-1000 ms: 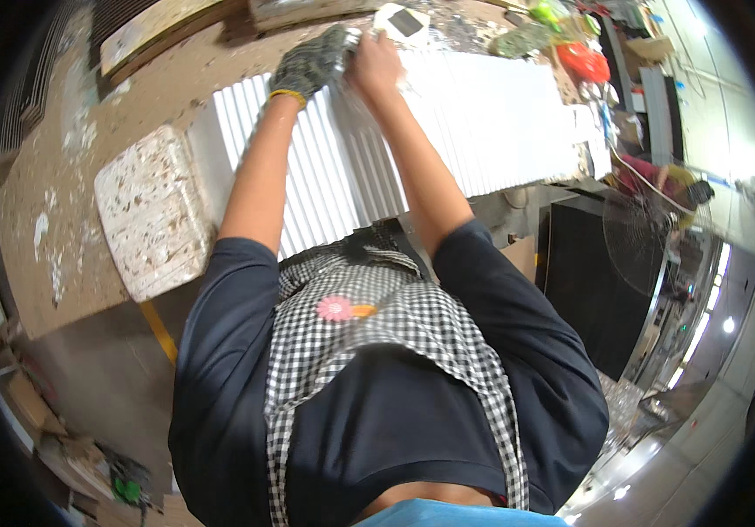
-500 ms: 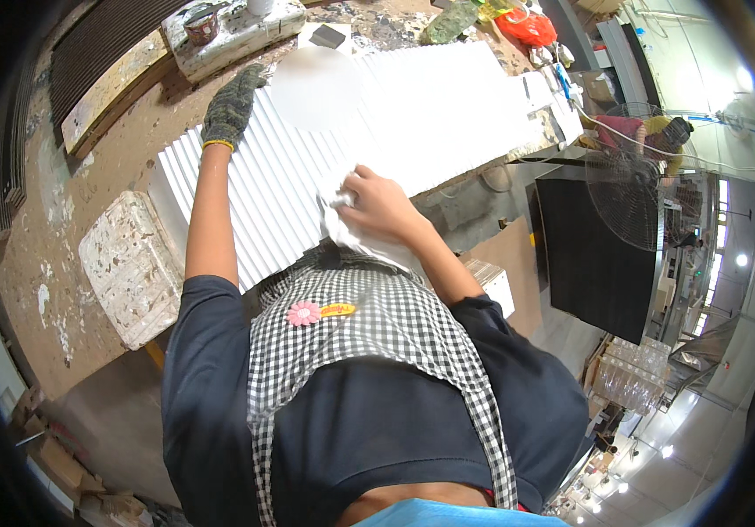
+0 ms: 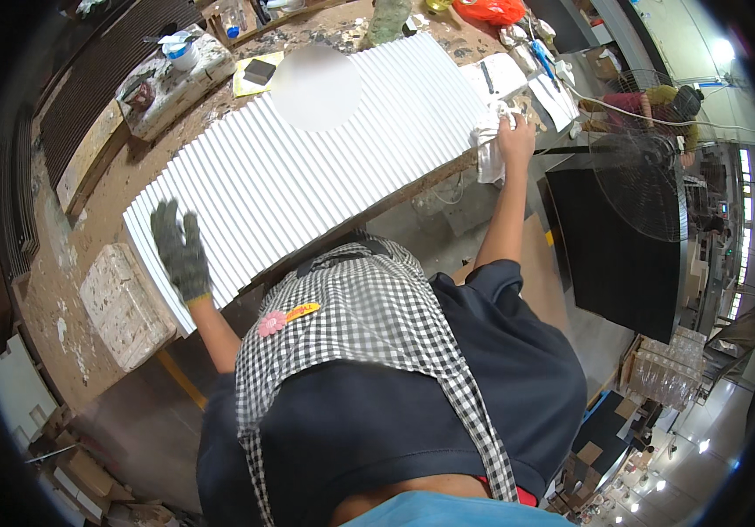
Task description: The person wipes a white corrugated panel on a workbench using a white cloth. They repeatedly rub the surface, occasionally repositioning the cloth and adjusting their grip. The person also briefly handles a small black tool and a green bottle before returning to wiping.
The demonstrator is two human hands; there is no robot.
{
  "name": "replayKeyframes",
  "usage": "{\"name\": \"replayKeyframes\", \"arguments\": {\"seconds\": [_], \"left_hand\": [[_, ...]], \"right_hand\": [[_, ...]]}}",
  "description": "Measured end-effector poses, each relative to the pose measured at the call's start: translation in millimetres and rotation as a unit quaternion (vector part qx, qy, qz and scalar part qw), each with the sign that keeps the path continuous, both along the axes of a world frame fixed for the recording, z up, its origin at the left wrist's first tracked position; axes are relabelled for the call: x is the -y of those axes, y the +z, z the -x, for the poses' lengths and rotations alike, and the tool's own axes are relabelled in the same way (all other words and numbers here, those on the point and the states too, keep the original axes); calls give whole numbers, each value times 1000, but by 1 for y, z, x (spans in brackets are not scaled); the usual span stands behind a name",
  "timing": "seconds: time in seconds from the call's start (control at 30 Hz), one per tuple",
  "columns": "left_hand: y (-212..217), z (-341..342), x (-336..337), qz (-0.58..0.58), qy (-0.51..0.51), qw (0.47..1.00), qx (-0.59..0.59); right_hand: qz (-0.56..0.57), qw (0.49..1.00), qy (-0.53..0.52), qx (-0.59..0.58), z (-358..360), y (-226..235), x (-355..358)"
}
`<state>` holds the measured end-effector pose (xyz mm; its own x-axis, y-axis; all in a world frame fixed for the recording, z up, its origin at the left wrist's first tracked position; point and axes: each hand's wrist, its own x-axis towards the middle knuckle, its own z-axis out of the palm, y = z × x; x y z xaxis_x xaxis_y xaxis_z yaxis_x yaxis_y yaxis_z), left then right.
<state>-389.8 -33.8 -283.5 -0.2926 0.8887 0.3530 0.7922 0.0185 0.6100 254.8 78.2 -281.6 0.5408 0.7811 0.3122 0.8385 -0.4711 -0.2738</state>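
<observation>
A row of long white strips (image 3: pixel 281 176) lies side by side across the workbench in front of me. My left hand (image 3: pixel 181 250), in a dark grey knitted glove, rests flat on the strips at their left end, fingers spread. Past the right end of the row, my bare right hand (image 3: pixel 517 140) is closed around a crumpled white cloth (image 3: pixel 490 160). Part of the cloth hangs over the bench's near edge. A round pale blur covers some of the strips' far side.
A paint-stained white block (image 3: pixel 127 303) sits at the left near edge. Another stained block (image 3: pixel 176 83) with cups stands behind. Farther back lie a dark small block (image 3: pixel 260 71) and a red plastic bag (image 3: pixel 490 10). A large fan (image 3: pixel 641 167), a black panel (image 3: pixel 614 255) and another person (image 3: pixel 658 110) are at the right.
My left hand has come from the strips' far edge to their left near end, fingers now spread. My right hand has moved with the cloth from the near middle to the right end.
</observation>
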Motion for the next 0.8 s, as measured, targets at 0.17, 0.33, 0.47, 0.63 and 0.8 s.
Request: {"name": "replayKeyframes", "arguments": {"seconds": [0.17, 0.33, 0.47, 0.63, 0.8], "left_hand": [[-49, 43, 97, 113, 159, 960, -202], [-50, 41, 117, 125, 180, 967, -132], [-45, 42, 117, 129, 185, 969, -101], [-47, 63, 119, 148, 197, 966, -76], [-36, 62, 115, 120, 207, 960, -146]], "right_hand": [[58, 877, 58, -473, -37, -21, -35], [87, 823, 109, -551, -50, -33, -38], [33, 815, 169, -553, 5, -11, -19], [88, 932, 223, -272, 94, 53, 16], [123, 934, 235, -238, 105, 37, 23]]}}
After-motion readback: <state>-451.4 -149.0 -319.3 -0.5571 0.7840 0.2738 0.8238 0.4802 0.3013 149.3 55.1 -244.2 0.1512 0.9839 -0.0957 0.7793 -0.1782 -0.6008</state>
